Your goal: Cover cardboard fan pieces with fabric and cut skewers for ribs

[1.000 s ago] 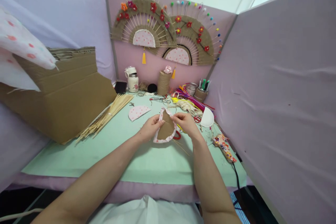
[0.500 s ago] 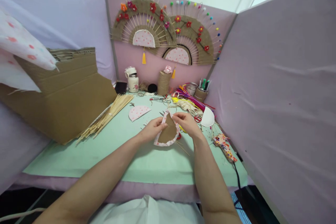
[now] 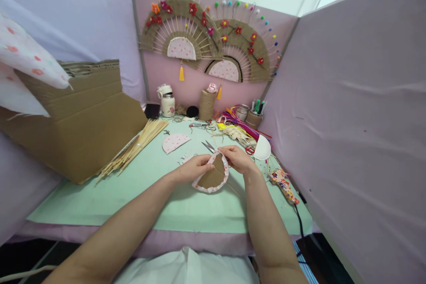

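A cardboard half-circle (image 3: 213, 177), its edge wrapped in pink-dotted white fabric, is held up off the table with its bare brown side toward me. My left hand (image 3: 196, 167) pinches its left straight edge, thumb on the cardboard. At the upper corner, the fingers of my right hand (image 3: 237, 159) are closed on the fabric edge. Just behind that corner lie open scissors (image 3: 209, 146), their handles mostly hidden. A second dotted half-circle (image 3: 175, 142) lies on the table beyond my left hand. A white half-circle (image 3: 262, 148) is to the right of my right hand.
A bundle of thin sticks (image 3: 136, 147) lies by a large cardboard sheet (image 3: 86, 128) at left. A fabric-covered glue gun (image 3: 283, 184) with a cord rests at right. Twine (image 3: 207, 105), a white bottle (image 3: 167, 104) and a pen holder (image 3: 254, 118) stand behind; decorated fans (image 3: 181, 13) hang above.
The half-circle has been lowered and turned a little, showing more of the scissors behind it. Both hands still grip it, and my left hand sits slightly lower.
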Demonstrator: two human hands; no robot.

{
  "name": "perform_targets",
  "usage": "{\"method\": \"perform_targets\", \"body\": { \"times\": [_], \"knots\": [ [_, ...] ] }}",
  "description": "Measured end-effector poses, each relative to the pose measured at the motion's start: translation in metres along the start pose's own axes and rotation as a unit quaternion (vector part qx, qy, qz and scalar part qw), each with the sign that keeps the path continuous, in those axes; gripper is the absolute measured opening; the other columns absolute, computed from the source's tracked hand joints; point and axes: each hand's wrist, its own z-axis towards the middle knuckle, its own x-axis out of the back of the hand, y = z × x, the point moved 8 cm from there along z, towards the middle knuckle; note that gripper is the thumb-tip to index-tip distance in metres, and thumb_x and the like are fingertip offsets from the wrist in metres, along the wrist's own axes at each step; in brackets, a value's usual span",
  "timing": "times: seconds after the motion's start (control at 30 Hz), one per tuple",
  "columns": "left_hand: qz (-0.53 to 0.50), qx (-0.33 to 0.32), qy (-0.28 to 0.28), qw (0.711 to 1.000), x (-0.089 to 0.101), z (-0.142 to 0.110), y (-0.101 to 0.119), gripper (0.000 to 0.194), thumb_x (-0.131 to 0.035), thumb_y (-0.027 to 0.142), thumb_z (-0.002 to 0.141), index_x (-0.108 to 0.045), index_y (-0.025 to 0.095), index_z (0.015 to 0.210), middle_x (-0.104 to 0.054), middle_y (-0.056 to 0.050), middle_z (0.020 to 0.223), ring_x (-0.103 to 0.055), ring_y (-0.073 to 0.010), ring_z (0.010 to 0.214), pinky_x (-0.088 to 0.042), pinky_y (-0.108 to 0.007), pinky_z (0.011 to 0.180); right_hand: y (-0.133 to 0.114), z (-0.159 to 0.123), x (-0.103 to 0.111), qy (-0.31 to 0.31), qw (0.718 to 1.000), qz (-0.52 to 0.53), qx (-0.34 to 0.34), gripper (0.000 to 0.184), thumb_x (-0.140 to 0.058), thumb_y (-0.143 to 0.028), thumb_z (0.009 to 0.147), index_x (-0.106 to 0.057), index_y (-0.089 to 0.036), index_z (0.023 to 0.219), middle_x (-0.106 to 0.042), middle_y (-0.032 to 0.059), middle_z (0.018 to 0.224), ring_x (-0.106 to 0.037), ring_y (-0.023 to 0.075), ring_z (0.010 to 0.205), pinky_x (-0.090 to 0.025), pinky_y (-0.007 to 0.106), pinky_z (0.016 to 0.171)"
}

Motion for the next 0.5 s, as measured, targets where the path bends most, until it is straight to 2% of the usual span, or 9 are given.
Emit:
{"method": "perform_targets", "body": {
  "times": [0.13, 0.27, 0.33, 0.4, 0.5],
  "knots": [
    [0.000, 0.014, 0.010, 1.000, 0.001, 0.000, -0.005, 0.032, -0.054, 0.040, 0.082, -0.062, 0.015, 0.100, -0.067, -0.006, 0.093, -0.060, -0.0219, 0.085, -0.045, -0.028, 0.069, -0.021, -0.003, 0.001, 0.057, 0.987, -0.122, 0.093, 0.037, -0.066, -0.051, 0.071, -0.064, -0.015, 0.062, -0.048, -0.0039, 0.051, -0.038, 0.0087, 0.050, -0.029, 0.023, 0.049],
    [0.013, 0.018, 0.046, 0.999, 0.007, 0.000, -0.002, 0.030, -0.055, 0.039, 0.080, -0.063, 0.015, 0.097, -0.066, -0.006, 0.094, -0.059, -0.0220, 0.086, -0.045, -0.029, 0.071, -0.044, -0.010, -0.005, 0.095, 0.945, -0.238, 0.205, 0.030, -0.066, -0.045, 0.073, -0.067, -0.016, 0.064, -0.058, 0.0008, 0.064, -0.048, 0.0131, 0.063, -0.036, 0.025, 0.060],
    [0.006, 0.013, 0.059, 0.998, 0.010, -0.001, 0.000, 0.030, -0.056, 0.039, 0.079, -0.063, 0.015, 0.096, -0.066, -0.006, 0.094, -0.059, -0.0219, 0.087, -0.045, -0.029, 0.073, -0.045, -0.011, -0.006, 0.080, 0.946, -0.244, 0.200, 0.030, -0.064, -0.047, 0.075, -0.070, -0.017, 0.073, -0.063, 0.0027, 0.072, -0.052, 0.0149, 0.068, -0.039, 0.026, 0.063],
    [-0.035, 0.016, 0.049, 0.998, 0.010, -0.001, 0.000, 0.033, -0.057, 0.041, 0.079, -0.062, 0.015, 0.100, -0.066, -0.006, 0.095, -0.059, -0.0218, 0.088, -0.045, -0.029, 0.073, -0.041, -0.010, -0.005, 0.058, 0.963, -0.202, 0.166, 0.039, -0.053, -0.052, 0.081, -0.071, -0.017, 0.081, -0.066, 0.0038, 0.077, -0.054, 0.0154, 0.069, -0.040, 0.026, 0.063],
    [-0.091, 0.026, 0.023, 0.995, 0.007, -0.001, -0.003, 0.038, -0.059, 0.042, 0.079, -0.060, 0.014, 0.104, -0.066, -0.007, 0.095, -0.061, -0.0211, 0.086, -0.046, -0.028, 0.071, -0.034, -0.009, 0.000, 0.064, 0.980, -0.142, 0.126, 0.048, -0.043, -0.055, 0.085, -0.069, -0.016, 0.075, -0.063, 0.0025, 0.069, -0.051, 0.0141, 0.061, -0.038, 0.025, 0.058]
  ]
}}
